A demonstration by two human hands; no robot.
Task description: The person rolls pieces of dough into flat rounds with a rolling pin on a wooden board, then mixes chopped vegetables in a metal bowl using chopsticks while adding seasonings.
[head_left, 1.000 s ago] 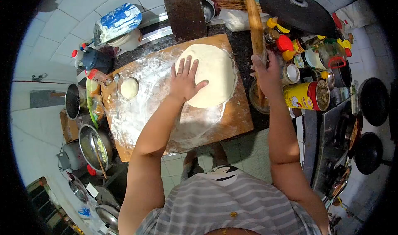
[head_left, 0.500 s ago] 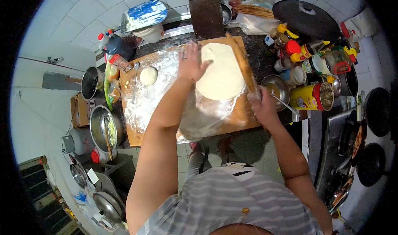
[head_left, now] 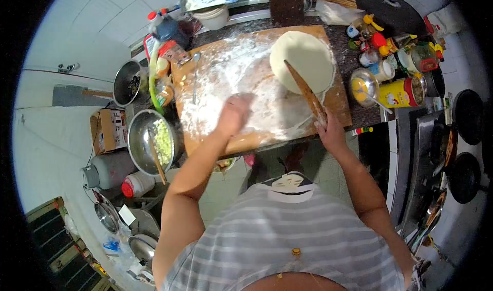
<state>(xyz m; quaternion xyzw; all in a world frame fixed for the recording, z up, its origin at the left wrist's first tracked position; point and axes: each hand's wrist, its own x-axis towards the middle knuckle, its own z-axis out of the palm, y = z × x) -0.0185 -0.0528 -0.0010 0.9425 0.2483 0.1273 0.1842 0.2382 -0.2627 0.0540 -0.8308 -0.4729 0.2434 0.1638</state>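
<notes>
A wide round sheet of dough (head_left: 298,49) lies at the right side of the floured wooden board (head_left: 205,132). In my right hand (head_left: 329,132) is the near end of a tapered wooden rolling pin (head_left: 306,91), and its far end lies over the sheet. My left hand (head_left: 236,115) is low over the flour left of the sheet, palm down. Its fingers are blurred, and whatever may be under them is hidden. A thin metal spoon (head_left: 195,75) rests along the board's left side. No dough ball shows now.
Left of the board are a steel bowl of chopped greens (head_left: 134,147), a darker pot (head_left: 123,88) and bottles (head_left: 169,31). Right of it are a bowl with yellow liquid (head_left: 363,88), a yellow tin (head_left: 395,93) and several seasoning jars. A white tub (head_left: 213,19) stands behind.
My left hand has left the dough sheet and moved nearer me. The small dough ball at the left has gone from its spot. The rolling pin has swung onto the sheet. The view has shifted.
</notes>
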